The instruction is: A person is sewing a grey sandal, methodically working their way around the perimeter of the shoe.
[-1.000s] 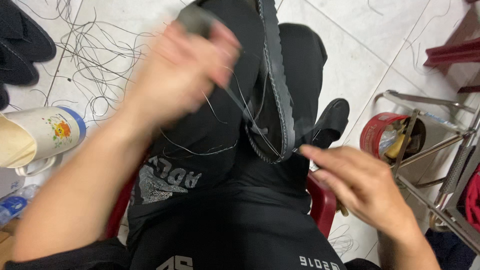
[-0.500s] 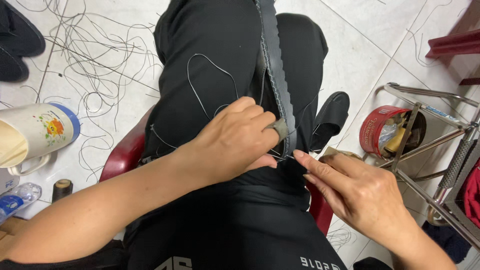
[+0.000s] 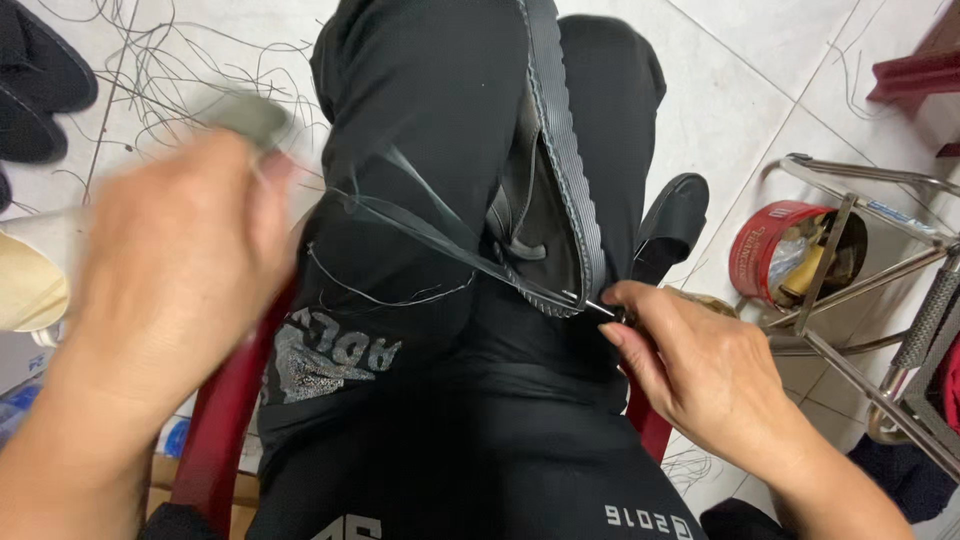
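Observation:
A black shoe piece with a grey ridged edge strip point(image 3: 560, 150) lies over my lap, which is clad in black trousers. My right hand point(image 3: 700, 380) pinches the lower tip of that strip, where a small metal point shows. My left hand point(image 3: 170, 290) is raised at the left and blurred by motion. It wears a grey thimble point(image 3: 245, 115) on one finger. From its closed fingers a dark thread point(image 3: 430, 235) runs taut to the strip's tip. Another loose loop of thread lies on my thigh.
I sit on a red plastic stool point(image 3: 225, 410). A red tin point(image 3: 765, 245) and a metal frame point(image 3: 860, 290) stand at the right, a black shoe point(image 3: 670, 225) by my leg, black slippers point(image 3: 40, 80) and a cup point(image 3: 25, 280) at the left. Cut threads point(image 3: 180, 60) litter the tiled floor.
My left hand has swung from the strip's tip up and out to the left, drawing the thread tight. My right hand has stayed at the tip.

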